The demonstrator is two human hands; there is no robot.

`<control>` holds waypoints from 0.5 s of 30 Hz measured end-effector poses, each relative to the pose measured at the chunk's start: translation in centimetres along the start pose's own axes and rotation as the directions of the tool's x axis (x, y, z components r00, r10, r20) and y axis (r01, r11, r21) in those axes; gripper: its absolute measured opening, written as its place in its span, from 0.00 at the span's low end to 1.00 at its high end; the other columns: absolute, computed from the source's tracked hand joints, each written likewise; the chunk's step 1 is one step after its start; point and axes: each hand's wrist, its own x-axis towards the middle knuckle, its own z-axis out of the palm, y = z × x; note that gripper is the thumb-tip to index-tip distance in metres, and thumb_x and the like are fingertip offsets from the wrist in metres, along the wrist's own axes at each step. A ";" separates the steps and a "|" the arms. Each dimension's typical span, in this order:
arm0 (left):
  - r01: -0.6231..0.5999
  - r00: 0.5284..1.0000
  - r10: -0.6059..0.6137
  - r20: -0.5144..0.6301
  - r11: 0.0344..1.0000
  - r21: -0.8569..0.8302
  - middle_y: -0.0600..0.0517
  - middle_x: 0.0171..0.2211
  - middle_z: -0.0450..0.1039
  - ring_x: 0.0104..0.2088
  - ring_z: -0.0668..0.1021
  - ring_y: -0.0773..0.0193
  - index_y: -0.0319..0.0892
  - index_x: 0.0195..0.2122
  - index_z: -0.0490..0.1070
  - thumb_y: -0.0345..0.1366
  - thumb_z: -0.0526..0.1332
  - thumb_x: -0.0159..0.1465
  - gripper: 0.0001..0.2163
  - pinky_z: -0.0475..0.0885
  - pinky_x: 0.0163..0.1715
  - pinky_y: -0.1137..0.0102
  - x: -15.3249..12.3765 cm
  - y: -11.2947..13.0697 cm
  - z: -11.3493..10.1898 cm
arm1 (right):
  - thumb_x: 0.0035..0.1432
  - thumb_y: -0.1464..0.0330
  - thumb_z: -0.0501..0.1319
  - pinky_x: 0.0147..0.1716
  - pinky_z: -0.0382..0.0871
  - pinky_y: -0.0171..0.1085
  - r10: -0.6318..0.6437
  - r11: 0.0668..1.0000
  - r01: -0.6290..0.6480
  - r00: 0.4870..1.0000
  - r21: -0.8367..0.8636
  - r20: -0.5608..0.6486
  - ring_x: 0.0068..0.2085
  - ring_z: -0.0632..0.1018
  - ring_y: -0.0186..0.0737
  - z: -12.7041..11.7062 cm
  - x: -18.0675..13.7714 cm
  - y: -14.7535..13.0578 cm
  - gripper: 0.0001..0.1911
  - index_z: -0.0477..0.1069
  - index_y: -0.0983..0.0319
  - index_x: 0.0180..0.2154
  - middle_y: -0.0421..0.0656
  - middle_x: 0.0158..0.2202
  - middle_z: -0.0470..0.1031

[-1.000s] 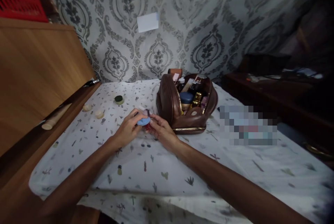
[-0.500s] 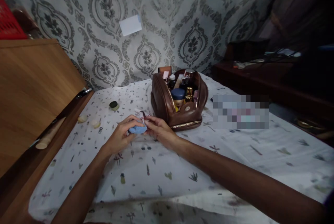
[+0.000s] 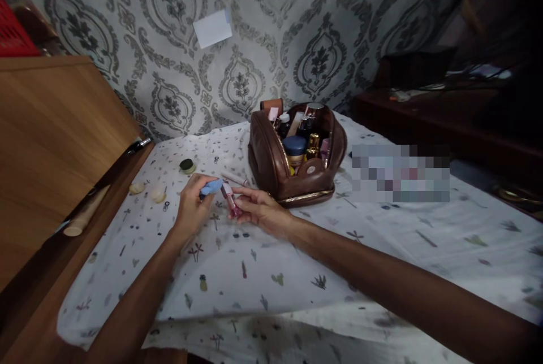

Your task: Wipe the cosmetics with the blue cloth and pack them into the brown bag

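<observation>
Tube (image 3: 232, 202) sits tilted between the hands, in front of the bag. Left to right: two pale pots (image 3: 158, 194) near the cloth's left edge, then the dark-lidded jar (image 3: 186, 165). Jar's beyond the left hand (image 3: 192, 199); a wide elbow or wrist swing could clip it. Left fingers are closed on a blue wipe (image 3: 211, 187), bunched up, none of it visibly on the tube. Loose folds could snag the tube's cap end and twist it. Right hand (image 3: 261, 209) has a thumb-and-finger pinch closed on the tube; small contact, so a hard sideways rub might spin it out. Slim stick (image 3: 235, 178) lies just behind; a knuckle could roll it. Bag (image 3: 269, 163) gapes open, packed, close to right knuckles; a bump could shift its contents. Can't tell whether tube's bottom touches the cloth.
</observation>
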 end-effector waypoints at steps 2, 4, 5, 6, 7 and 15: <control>-0.046 0.999 0.046 -0.002 0.998 0.035 0.49 0.39 0.73 0.43 0.75 0.58 0.43 0.43 0.75 0.32 0.58 0.66 0.08 0.70 0.44 0.65 -0.1 0.1 0.2 | 0.51 0.63 0.74 0.28 0.76 0.31 -0.004 1.000 0.004 1.000 0.003 0.005 0.32 0.83 0.36 -0.1 0.0 0.1 0.23 0.76 0.61 0.48 0.38 0.31 0.80; -0.071 0.997 0.072 -0.012 0.995 0.063 0.49 0.40 0.73 0.43 0.75 0.58 0.43 0.44 0.74 0.31 0.57 0.66 0.08 0.71 0.45 0.64 -0.2 0.2 0.3 | 0.52 0.63 0.74 0.29 0.77 0.33 -0.010 1.000 0.010 1.000 0.004 0.012 0.32 0.83 0.36 -0.1 0.1 0.2 0.22 0.75 0.61 0.48 0.38 0.31 0.80; -0.078 0.997 0.079 -0.010 0.994 0.075 0.49 0.40 0.72 0.43 0.74 0.58 0.43 0.44 0.74 0.30 0.57 0.66 0.09 0.71 0.45 0.64 -0.3 0.2 0.3 | 0.52 0.63 0.74 0.30 0.77 0.34 -0.013 1.000 0.013 1.000 0.004 0.011 0.32 0.83 0.36 -0.2 0.1 0.2 0.22 0.75 0.61 0.48 0.38 0.31 0.80; -0.085 0.996 0.086 -0.006 0.993 0.084 0.49 0.40 0.72 0.44 0.74 0.58 0.43 0.44 0.74 0.30 0.57 0.65 0.09 0.72 0.45 0.64 -0.4 0.3 0.4 | 0.52 0.63 0.74 0.31 0.78 0.35 -0.012 1.000 0.012 1.000 0.006 0.007 0.33 0.83 0.37 -0.2 0.1 0.3 0.21 0.75 0.61 0.48 0.38 0.31 0.80; -0.094 0.996 0.094 0.004 0.992 0.089 0.49 0.41 0.71 0.44 0.74 0.58 0.43 0.45 0.74 0.29 0.57 0.65 0.10 0.72 0.45 0.65 -0.5 0.3 0.4 | 0.52 0.63 0.74 0.32 0.78 0.35 -0.012 1.000 0.012 1.000 0.010 -0.003 0.34 0.83 0.37 -0.3 0.1 0.3 0.21 0.75 0.61 0.47 0.39 0.31 0.80; -0.186 0.972 0.172 0.161 0.980 0.078 0.47 0.45 0.69 0.47 0.74 0.57 0.43 0.49 0.72 0.25 0.55 0.64 0.15 0.73 0.46 0.64 -1.1 1.5 0.8 | 0.45 0.64 0.77 0.32 0.76 0.32 -0.061 0.997 0.068 0.989 0.047 -0.135 0.35 0.79 0.34 -0.5 0.5 0.2 0.24 0.77 0.61 0.46 0.39 0.34 0.79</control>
